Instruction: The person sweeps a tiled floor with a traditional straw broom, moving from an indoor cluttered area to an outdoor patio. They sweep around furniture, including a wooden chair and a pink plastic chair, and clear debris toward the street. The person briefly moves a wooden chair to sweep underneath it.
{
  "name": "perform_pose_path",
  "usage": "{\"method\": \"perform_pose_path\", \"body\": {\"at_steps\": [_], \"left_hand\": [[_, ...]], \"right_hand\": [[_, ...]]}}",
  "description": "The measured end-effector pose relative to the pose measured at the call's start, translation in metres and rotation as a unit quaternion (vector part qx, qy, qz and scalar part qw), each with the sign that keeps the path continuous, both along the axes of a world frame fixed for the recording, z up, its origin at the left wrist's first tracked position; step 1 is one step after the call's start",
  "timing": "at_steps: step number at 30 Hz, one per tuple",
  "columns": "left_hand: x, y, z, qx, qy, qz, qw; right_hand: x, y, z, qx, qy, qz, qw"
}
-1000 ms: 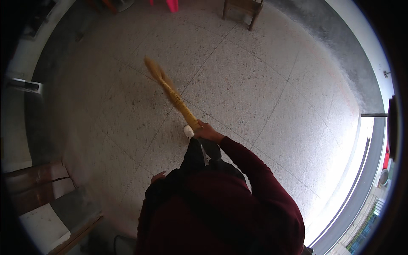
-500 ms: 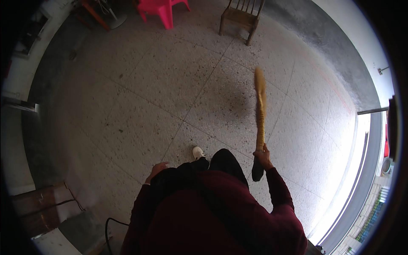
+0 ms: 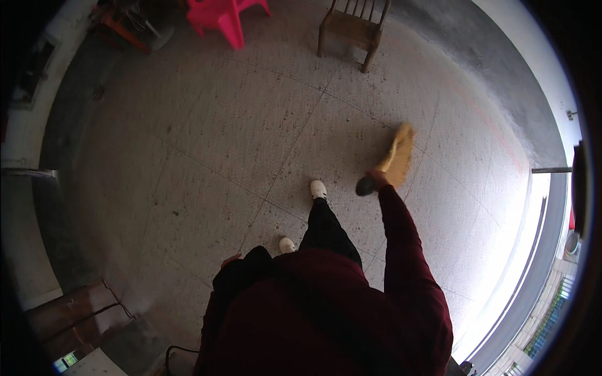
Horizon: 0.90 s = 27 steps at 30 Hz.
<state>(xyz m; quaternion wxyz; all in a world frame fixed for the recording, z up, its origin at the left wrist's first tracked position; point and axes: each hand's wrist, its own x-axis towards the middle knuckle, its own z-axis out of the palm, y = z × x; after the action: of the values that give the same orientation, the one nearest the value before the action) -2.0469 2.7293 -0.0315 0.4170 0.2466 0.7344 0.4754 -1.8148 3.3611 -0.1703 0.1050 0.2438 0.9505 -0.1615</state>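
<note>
My right hand (image 3: pixel 379 180) is closed around the dark handle of a yellow straw broom (image 3: pixel 399 156), out in front of me and to the right. The broom's bristle head fans away from me, tilted to the far right, low over the speckled floor; whether it touches is hard to tell. The stub of the handle pokes out on the near side of my fist. Beside my left hip, only a sliver of my left hand (image 3: pixel 231 259) shows past a dark item at my waist, so its fingers are mostly hidden.
A wooden chair (image 3: pixel 352 28) and a pink plastic chair (image 3: pixel 221 17) stand at the far side. Grey-and-white walls curve round the room. On the right, a bright doorway (image 3: pixel 501 269) opens outside. Brown boards or boxes (image 3: pixel 78 319) lie at the near left.
My right arm has stretched forward, and the broom has swung from pointing straight ahead to slanting right, its head fanned wider. One shoe has stepped forward. My left hand shows less.
</note>
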Motion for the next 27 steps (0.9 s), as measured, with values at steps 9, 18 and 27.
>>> {"method": "perform_pose_path", "body": {"at_steps": [9,18,27], "left_hand": [[-0.03,0.138,0.019,-0.177,-0.118,0.098,0.972],[-0.17,0.4,0.32,0.103,0.344,0.053,0.932],[-0.141,0.537,0.487,0.594,0.315,-0.026,0.74]], "right_hand": [[-0.22,-0.088,0.099,-0.424,0.002,-0.276,0.863],[-0.242,0.02,0.179,-0.529,0.071,-0.115,0.838],[-0.279,0.122,0.157,-0.245,-0.006,-0.193,0.95]]}}
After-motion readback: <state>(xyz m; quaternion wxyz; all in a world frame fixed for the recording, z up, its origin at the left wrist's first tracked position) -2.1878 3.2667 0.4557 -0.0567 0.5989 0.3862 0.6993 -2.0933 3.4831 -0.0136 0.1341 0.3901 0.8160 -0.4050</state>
